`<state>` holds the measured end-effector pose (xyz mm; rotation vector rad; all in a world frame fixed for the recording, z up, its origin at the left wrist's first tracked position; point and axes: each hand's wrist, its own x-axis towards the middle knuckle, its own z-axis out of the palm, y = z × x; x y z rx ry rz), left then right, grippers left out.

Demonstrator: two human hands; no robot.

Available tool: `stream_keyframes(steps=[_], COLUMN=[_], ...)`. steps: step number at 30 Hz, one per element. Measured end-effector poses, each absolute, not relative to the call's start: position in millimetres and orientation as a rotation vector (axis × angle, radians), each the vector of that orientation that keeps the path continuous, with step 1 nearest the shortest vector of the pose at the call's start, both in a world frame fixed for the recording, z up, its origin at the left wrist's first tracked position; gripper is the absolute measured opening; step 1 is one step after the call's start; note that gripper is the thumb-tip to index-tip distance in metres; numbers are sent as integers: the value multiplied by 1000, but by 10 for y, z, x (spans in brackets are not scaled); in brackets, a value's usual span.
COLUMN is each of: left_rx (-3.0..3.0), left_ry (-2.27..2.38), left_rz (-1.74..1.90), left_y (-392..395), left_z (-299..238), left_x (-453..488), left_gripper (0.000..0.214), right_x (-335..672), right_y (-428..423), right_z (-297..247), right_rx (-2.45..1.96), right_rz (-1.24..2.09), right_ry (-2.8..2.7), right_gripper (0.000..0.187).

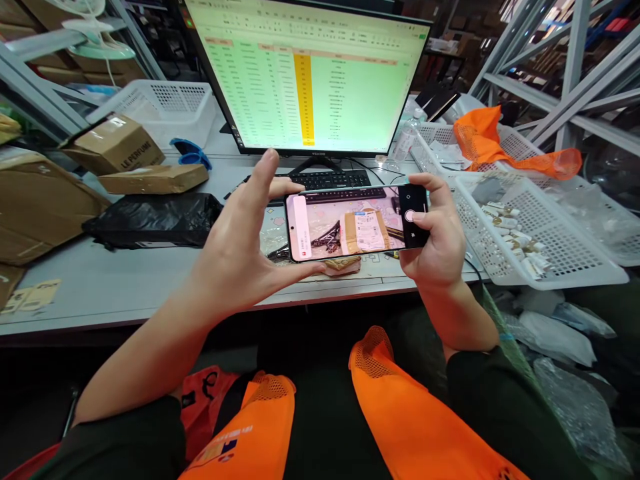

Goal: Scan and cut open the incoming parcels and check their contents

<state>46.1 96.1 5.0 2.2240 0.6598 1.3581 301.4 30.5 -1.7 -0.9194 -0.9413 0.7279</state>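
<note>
I hold a smartphone (356, 225) sideways above the desk edge. My left hand (240, 247) pinches its left end between thumb and raised fingers. My right hand (437, 233) grips its right end, thumb on the screen's round shutter button. The screen shows a camera picture of a small brown parcel with a white label. That parcel (343, 265) lies on the desk (125, 287) just under the phone, mostly hidden by it.
A monitor (310, 73) with a green spreadsheet and a black keyboard (330, 180) stand behind the phone. Cardboard boxes (117, 143) and a black bag (155, 217) lie left. White baskets (530, 233) with small items and orange mesh fabric (500, 143) sit right.
</note>
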Motion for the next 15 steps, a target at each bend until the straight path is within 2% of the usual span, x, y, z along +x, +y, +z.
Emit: stream_keyframes(steps=[12,15], left_rx=[2631,2594], left_ry=[550,600], left_rz=[1389,1379], left_y=[996,981], left_z=[-81,-65], left_x=[409,427], left_gripper=[134,133], right_x=[3019,3018], right_y=[328,328], right_z=[-56,-64], right_rx=[-875,-879], right_rz=[730,743], right_ry=[-957,-950], right_gripper=[35,35])
